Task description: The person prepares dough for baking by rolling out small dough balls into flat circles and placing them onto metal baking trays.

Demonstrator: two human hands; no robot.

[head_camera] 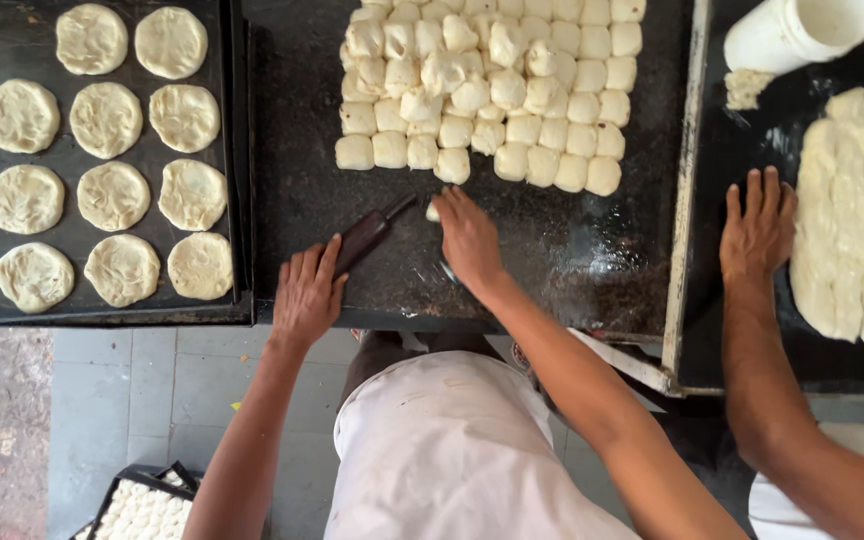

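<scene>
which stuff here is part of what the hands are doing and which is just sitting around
In use:
- left hand on the rolling pin
- right hand on a dough piece
- pile of dough pieces
- tray of flattened rounds

Lying about:
- white tub
- long dough strips
- another person's hand
- crate on the floor

Bakery: dough pieces (492,90), baking tray (237,200)

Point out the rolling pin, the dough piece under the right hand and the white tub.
rolling pin (367,235), head view, dark barrel
dough piece (433,212), head view, exposed edge
white tub (787,35), head view, side wall
</scene>
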